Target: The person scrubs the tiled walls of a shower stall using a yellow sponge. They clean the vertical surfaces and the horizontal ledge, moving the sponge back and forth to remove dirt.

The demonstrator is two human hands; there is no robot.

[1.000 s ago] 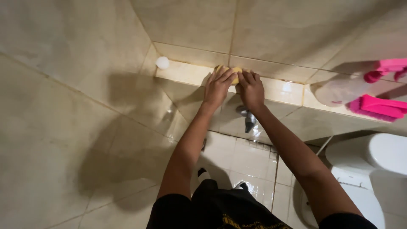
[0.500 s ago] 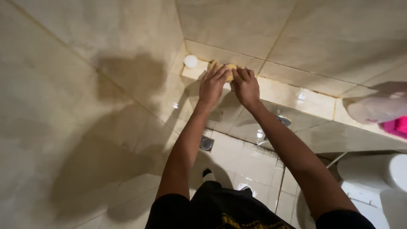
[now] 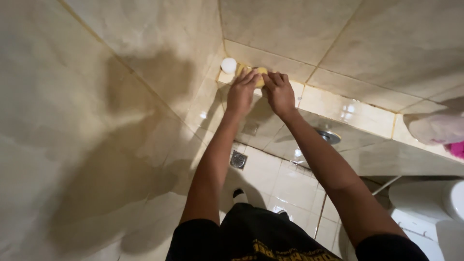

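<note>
Both my hands press a yellow sponge (image 3: 259, 73) flat on a beige tiled ledge (image 3: 348, 108), close to the corner of the walls. My left hand (image 3: 241, 92) covers the sponge's left part and my right hand (image 3: 279, 93) its right part; only the sponge's far edge shows past my fingers. A small white round object (image 3: 228, 65) sits on the ledge just left of the sponge, right in the corner.
Beige tiled walls rise on the left and behind the ledge. A translucent bottle (image 3: 437, 126) with a pink part lies on the ledge at right. Below are a round metal fitting (image 3: 329, 137), a square floor drain (image 3: 238, 159) and a white toilet (image 3: 427, 205).
My hands have slid the sponge left along the ledge toward the corner, ending beside the white round object. My view has shifted left, so the bottle sits nearer the right edge.
</note>
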